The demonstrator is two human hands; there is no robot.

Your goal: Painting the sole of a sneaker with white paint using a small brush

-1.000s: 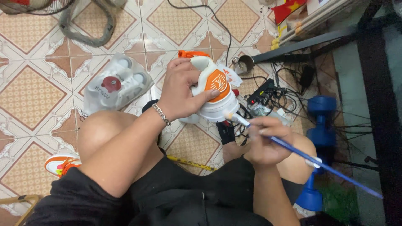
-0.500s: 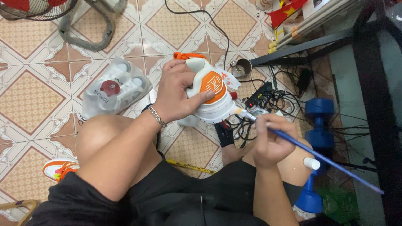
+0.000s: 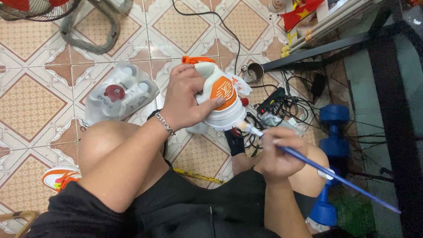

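Centre frame: left hand [image 3: 187, 99] grips shoe [image 3: 220, 99]; right hand [image 3: 277, 154] pinches brush [image 3: 326, 169] (short, light strokes suit the sole edge).

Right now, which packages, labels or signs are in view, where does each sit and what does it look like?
Clear plastic bag: on the tiled floor beyond the left knee, crumpled, holding white round containers.
Round label: on that bag, dark red, with a small white printed strip beside it.
Side patch: on the white and orange shoe gripped by the left hand, orange with a pale emblem.
No screens or signs show.
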